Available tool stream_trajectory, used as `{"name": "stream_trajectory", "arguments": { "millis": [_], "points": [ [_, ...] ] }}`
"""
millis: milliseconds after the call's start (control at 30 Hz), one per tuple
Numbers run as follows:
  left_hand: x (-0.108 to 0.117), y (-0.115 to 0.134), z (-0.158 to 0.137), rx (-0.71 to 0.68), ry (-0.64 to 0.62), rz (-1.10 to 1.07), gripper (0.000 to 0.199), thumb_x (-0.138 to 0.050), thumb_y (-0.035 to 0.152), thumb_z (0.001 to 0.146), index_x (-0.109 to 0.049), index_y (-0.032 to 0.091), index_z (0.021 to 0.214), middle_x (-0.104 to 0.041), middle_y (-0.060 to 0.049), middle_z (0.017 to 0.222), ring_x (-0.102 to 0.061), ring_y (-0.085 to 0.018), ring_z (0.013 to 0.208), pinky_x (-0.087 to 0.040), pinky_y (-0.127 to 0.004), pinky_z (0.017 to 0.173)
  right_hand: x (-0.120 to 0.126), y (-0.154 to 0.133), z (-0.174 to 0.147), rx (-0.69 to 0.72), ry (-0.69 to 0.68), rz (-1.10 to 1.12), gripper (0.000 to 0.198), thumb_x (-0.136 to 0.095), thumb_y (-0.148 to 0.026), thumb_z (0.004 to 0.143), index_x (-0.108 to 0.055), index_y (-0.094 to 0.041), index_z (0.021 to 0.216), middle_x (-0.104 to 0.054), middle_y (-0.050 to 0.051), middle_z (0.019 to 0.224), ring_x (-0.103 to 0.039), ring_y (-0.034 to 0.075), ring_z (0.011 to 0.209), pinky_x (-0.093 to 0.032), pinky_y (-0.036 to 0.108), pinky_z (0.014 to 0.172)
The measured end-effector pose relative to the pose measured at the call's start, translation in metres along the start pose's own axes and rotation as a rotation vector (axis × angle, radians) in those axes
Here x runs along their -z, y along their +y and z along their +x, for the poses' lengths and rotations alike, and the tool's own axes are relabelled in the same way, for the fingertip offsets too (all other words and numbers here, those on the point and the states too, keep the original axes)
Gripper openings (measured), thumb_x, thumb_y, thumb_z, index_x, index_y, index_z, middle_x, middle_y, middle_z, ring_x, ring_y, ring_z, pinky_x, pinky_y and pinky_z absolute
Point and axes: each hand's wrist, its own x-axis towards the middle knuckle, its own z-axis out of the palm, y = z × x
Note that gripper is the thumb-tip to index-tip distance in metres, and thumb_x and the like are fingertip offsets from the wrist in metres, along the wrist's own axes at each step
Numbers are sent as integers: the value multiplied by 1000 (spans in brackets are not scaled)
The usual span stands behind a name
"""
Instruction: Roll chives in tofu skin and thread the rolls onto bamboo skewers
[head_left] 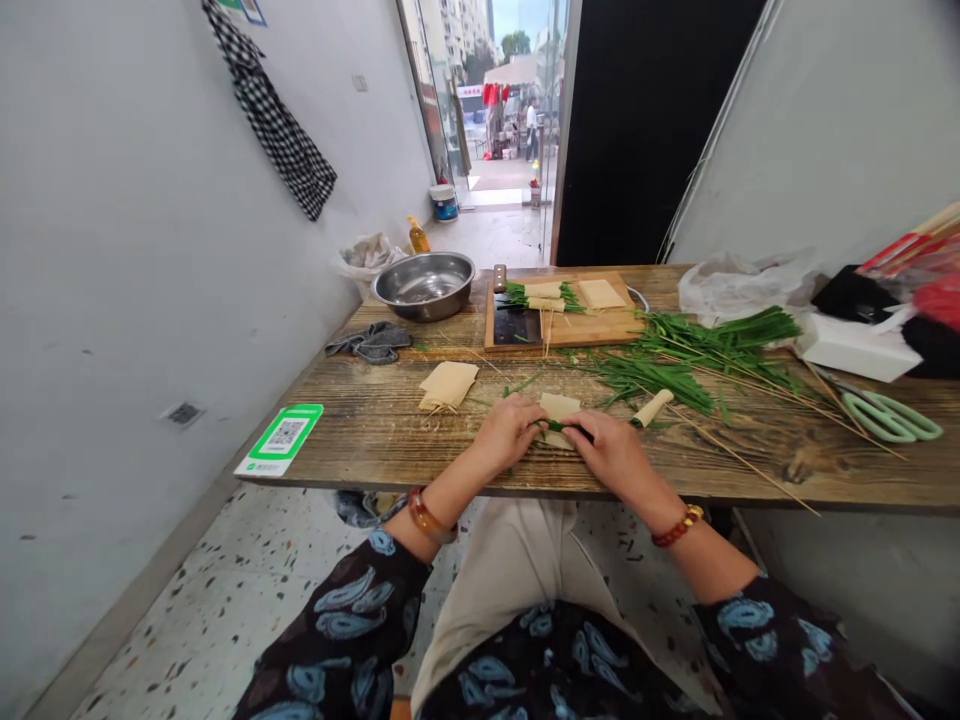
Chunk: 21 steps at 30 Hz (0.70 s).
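Near the table's front edge, my left hand [512, 433] and my right hand [609, 450] face each other with bent, closed fingers. Between them they pinch a small bundle of green chives [553, 426], which lies across a pale tofu skin sheet [560, 404]. Part of the sheet is hidden by the fingers. To the left sits a stack of tofu skin sheets [448, 384]. Just right of my right hand is a finished-looking tofu skin roll [654, 407] with green at its end. Loose chives [660, 378] are spread behind it.
Behind is a wooden cutting board [585, 333] with a cleaver [516, 325], skewered chive rolls [546, 304] and more tofu sheets [601, 293]. A steel basin [424, 285] and grey cloth [371, 342] stand left. Thin skewers [742, 460], green-handled scissors [889, 416] and plastic bags [742, 285] lie right.
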Motion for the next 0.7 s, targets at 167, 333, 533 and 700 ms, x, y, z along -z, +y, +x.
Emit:
{"name": "stream_trajectory", "arguments": {
  "millis": [167,333,533,700],
  "points": [
    [-2,1,3,-80,-15,88,17,-53,18,85,-70,19,86,-62,-7,91,-54,-20,90,-40,-33,78,3,3,-7,-7,12,-45,19,-49,-23,92,-67,-19,95,-70,7,89,-64,21,82,-50,34,75],
    [-4,-4,1,-196,-53,76,21,-52,15,86,-69,20,96,-61,-7,89,-52,-20,87,-40,-33,77,0,2,-14,17,-40,-104,20,-47,-21,92,-66,-18,96,-66,9,88,-61,22,85,-49,36,76],
    [-4,-6,0,-190,-20,-49,13,-55,17,86,-67,19,90,-63,-5,88,-53,-19,88,-41,-33,81,-1,2,-13,-61,-18,-46,15,-56,-23,88,-70,-20,86,-61,7,89,-57,20,86,-47,34,76],
    [-8,-7,1,-144,-8,-96,11,-56,13,82,-67,17,80,-62,-5,84,-53,-19,86,-42,-33,80,9,14,-5,-113,-78,99,19,-55,-27,89,-72,-21,83,-65,6,86,-59,19,84,-47,33,76]
  ]
}}
